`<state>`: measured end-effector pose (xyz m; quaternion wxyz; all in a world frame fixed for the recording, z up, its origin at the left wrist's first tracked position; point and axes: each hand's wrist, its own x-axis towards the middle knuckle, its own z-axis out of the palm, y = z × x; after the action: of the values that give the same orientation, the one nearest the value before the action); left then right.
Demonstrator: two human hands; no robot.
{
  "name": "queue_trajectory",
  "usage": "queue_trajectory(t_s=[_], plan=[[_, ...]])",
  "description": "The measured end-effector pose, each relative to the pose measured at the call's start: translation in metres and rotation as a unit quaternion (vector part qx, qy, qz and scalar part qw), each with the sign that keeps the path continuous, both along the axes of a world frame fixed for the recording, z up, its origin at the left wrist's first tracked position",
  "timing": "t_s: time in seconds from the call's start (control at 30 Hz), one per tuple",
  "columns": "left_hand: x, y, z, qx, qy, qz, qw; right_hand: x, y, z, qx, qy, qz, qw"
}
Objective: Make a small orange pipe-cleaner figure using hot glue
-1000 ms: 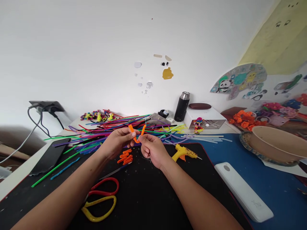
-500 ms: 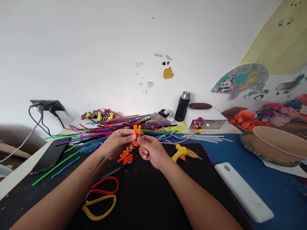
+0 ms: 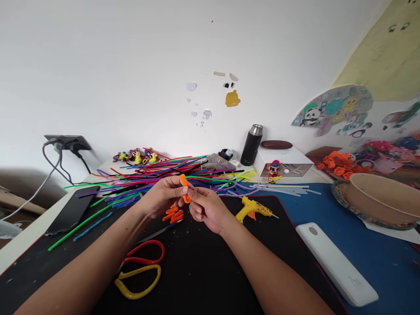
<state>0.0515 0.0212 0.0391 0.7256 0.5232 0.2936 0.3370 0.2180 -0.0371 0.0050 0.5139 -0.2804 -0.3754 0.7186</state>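
Observation:
Between my two hands is a short folded orange pipe cleaner [image 3: 184, 180], held upright above the black mat. My left hand [image 3: 164, 196] pinches it with thumb and fingers from the left. From the right, my right hand [image 3: 207, 206] grips its lower part, thumb against the other thumb. Just below my left hand, several bent orange pipe cleaner pieces [image 3: 173, 214] lie on the mat. A pen [image 3: 160, 232] rests beneath them, and scissors [image 3: 144, 271] with one red and one yellow handle loop lie nearer to me, their blades hidden by my left forearm.
A heap of coloured pipe cleaners [image 3: 157, 175] spreads behind my hands. Right of them lies a yellow glue gun [image 3: 252, 209]. A black phone [image 3: 72, 210] is at left, a white oblong device [image 3: 334, 262] at right. A black flask [image 3: 252, 146] stands at the back.
The two upright orange arms of the pipe cleaner have come together into one narrow bundle. Both hands keep hold of it. The whole view has shifted slightly.

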Motion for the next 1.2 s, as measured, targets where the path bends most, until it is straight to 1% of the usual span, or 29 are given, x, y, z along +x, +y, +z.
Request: queue_trajectory(t_s=[0.07, 0.23, 0.3, 0.37, 0.43, 0.53, 0.73, 0.83, 0.93, 1.0, 1.13, 1.2], plan=[[0.001, 0.001, -0.003, 0.005, -0.002, 0.027, 1.000, -0.001, 0.001, -0.001, 0.011, -0.016, -0.020, 1.000], [0.004, 0.005, -0.004, 0.049, -0.007, 0.124, 0.991, -0.001, 0.006, -0.007, 0.039, -0.095, -0.101, 0.990], [0.005, 0.005, -0.004, 0.069, -0.004, 0.153, 0.986, -0.001, 0.007, -0.009, 0.061, -0.130, -0.113, 0.983], [0.006, 0.004, -0.004, 0.089, 0.008, 0.168, 0.982, -0.001, 0.007, -0.011, 0.088, -0.169, -0.121, 0.974], [0.008, 0.003, -0.006, 0.104, 0.021, 0.169, 0.980, -0.001, 0.005, -0.012, 0.111, -0.209, -0.137, 0.962], [0.009, 0.001, -0.010, 0.106, 0.028, 0.162, 0.981, -0.002, 0.001, -0.015, 0.141, -0.272, -0.159, 0.939], [0.010, 0.002, -0.018, 0.096, 0.039, 0.124, 0.987, -0.002, 0.000, -0.018, 0.184, -0.372, -0.193, 0.889], [0.009, 0.002, -0.018, 0.097, 0.043, 0.110, 0.988, -0.002, 0.000, -0.017, 0.209, -0.421, -0.199, 0.860], [0.009, 0.001, -0.016, 0.092, 0.046, 0.097, 0.990, -0.002, -0.001, -0.015, 0.234, -0.463, -0.191, 0.833], [0.009, 0.000, -0.014, 0.092, 0.048, 0.088, 0.991, -0.001, -0.001, -0.014, 0.233, -0.467, -0.180, 0.834], [0.010, 0.000, -0.011, 0.105, 0.046, 0.087, 0.990, -0.001, 0.000, -0.016, 0.194, -0.427, -0.166, 0.868], [0.010, 0.001, -0.011, 0.104, 0.043, 0.087, 0.990, -0.002, 0.001, -0.016, 0.181, -0.411, -0.157, 0.880]])
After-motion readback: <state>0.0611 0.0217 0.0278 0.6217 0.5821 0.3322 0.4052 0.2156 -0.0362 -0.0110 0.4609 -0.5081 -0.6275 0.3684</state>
